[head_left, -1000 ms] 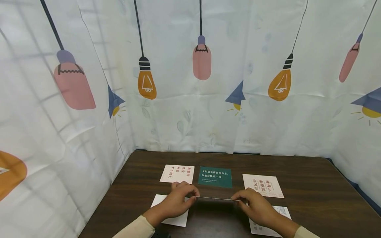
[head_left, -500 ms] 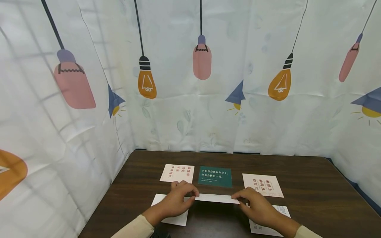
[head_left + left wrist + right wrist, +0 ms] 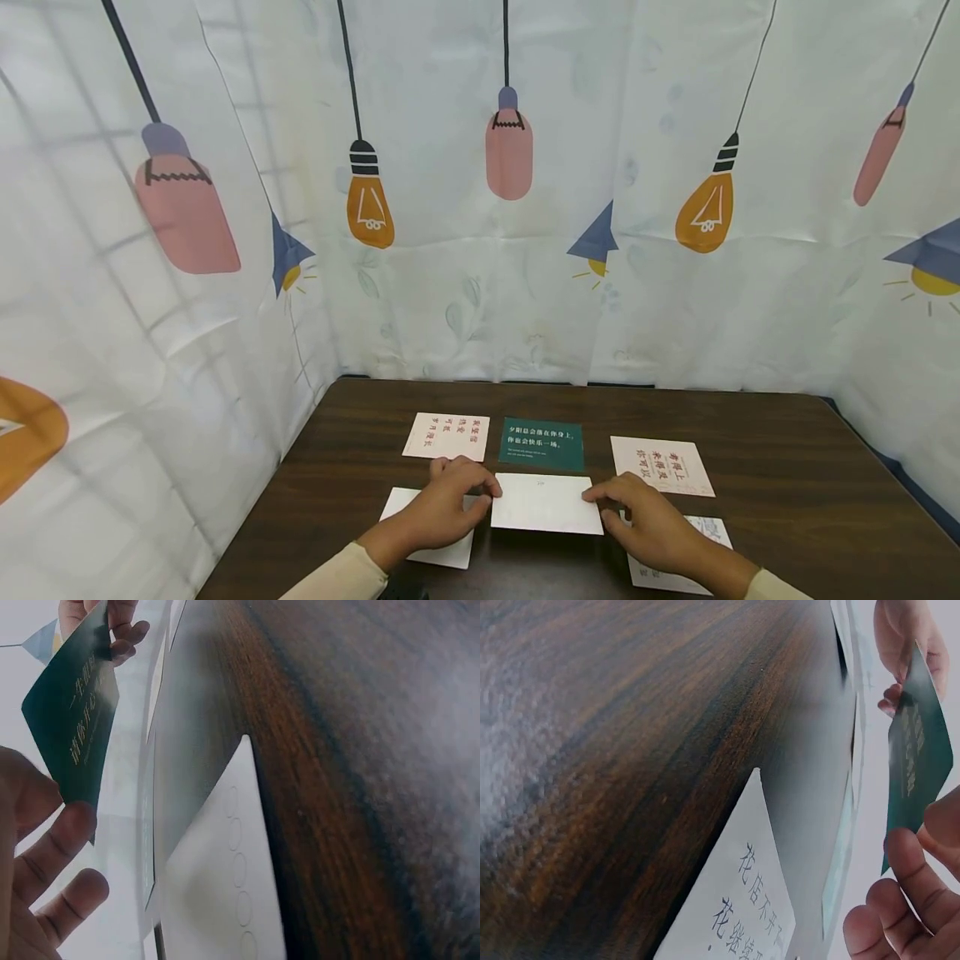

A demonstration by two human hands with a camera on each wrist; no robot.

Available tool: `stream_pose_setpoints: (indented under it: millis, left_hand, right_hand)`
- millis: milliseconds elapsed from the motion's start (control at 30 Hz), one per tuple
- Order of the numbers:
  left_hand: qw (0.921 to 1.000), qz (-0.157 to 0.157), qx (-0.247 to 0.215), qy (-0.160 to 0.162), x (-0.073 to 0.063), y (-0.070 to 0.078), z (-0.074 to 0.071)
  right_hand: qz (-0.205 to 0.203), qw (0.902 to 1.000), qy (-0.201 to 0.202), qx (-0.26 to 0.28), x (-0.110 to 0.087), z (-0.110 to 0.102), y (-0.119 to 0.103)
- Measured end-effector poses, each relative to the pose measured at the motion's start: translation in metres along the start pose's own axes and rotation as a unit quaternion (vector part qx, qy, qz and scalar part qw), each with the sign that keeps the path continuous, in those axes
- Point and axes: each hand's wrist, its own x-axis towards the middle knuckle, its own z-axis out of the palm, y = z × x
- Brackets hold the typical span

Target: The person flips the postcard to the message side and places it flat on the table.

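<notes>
A postcard (image 3: pixel 546 504) is held above the dark table between my two hands. Its plain white side faces up in the head view; the wrist views show the other side of the card (image 3: pixel 71 712), dark green with gold characters. My left hand (image 3: pixel 447 502) pinches the card's left edge between thumb and fingers. On the opposite edge, my right hand (image 3: pixel 651 521) pinches it the same way. Below my left hand lies a white card (image 3: pixel 450 557), partly covered by it. A white card with handwriting (image 3: pixel 739 900) lies under my right hand and forearm.
Along the back of the wooden table (image 3: pixel 795 467) lie a pale card with red characters (image 3: pixel 447 436), a green card with white text (image 3: pixel 542 444) and another pale card with red characters (image 3: pixel 663 465). A white curtain (image 3: pixel 465 292) printed with lamps hangs behind.
The held card has tilted from nearly edge-on to showing its white face, its near edge dropping toward me. Both hands have stayed almost in place.
</notes>
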Motion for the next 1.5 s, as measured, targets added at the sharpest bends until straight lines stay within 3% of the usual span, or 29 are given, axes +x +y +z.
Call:
stream_pose_setpoints:
  millis: [400,667,1500]
  left_hand:
    - [0.9995,-0.020,0.007,-0.022,-0.001,0.001,0.002]
    - [0.9994,-0.011,0.024,-0.021,-0.002,0.001,0.005]
    - [0.9977,-0.010,0.045,-0.050,-0.007,0.002,0.008]
  right_hand:
    - [0.015,0.9998,-0.016,-0.005,-0.002,0.000,0.000]
    - [0.041,0.9985,-0.029,-0.023,-0.002,0.002,0.000]
    - [0.031,0.9971,-0.064,-0.026,-0.004,0.010,0.005]
